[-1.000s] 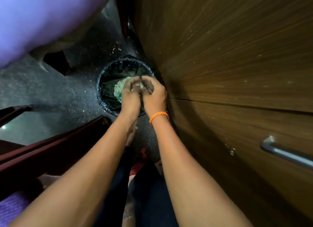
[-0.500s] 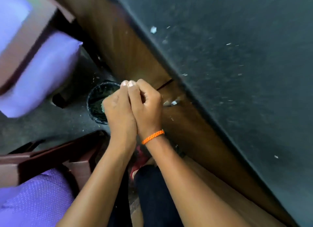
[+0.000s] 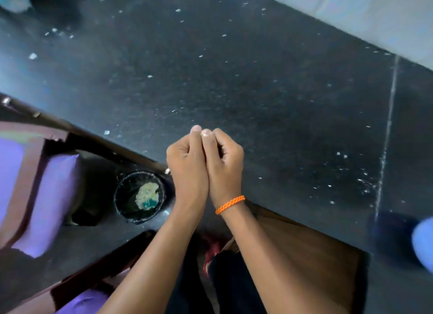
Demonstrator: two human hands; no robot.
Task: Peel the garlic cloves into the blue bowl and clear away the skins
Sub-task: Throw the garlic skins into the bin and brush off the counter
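Garlic skins (image 3: 147, 195) lie in the black bin (image 3: 121, 196), below-left of the fingers. Left hand (image 3: 187, 163) and right hand (image 3: 226, 164) press together, fingers curled tight; whether they hold anything cannot be told

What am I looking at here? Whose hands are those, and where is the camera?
There is no machine here, just a person. The camera sits on the person's head and looks down, so you see their own two arms reaching out from the bottom of the picture.

The left hand and the right hand are pressed side by side, fingers curled in. I can't tell whether anything is tucked inside them. The right wrist wears an orange bracelet.

Under the hands is a dark countertop dotted with tiny pale flecks, which may be bits of garlic skin. Down on the floor, to the left, stands a small bin with a black bag, with pale scraps lying inside. Purple cushioned seats are beside it. At the right edge is a blurry blue thing; I can't tell what it is.
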